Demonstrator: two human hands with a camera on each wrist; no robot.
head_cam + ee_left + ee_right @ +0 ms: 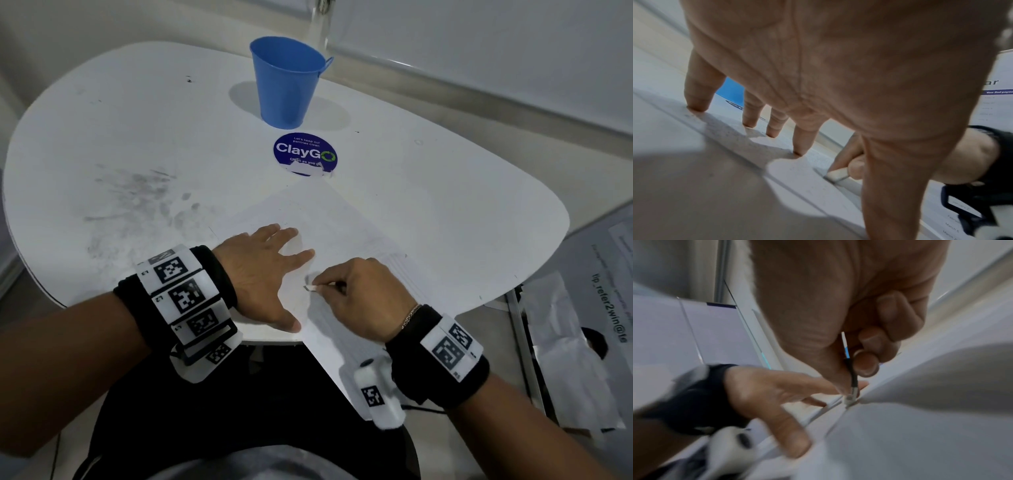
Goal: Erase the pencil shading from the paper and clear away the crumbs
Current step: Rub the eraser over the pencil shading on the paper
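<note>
A white sheet of paper lies at the table's front edge, one corner hanging over it. My left hand lies flat on the paper's left part with fingers spread, fingertips pressing the sheet. My right hand pinches a small white eraser and holds its tip on the paper just right of the left thumb. The same eraser touches the sheet in the left wrist view. In the right wrist view the eraser is blurred. Faint grey shading sits by the eraser tip.
A blue metal bucket stands at the back of the white table, behind a round blue ClayGo sticker. Grey smudges mark the table's left part. Printed papers lie lower down to the right.
</note>
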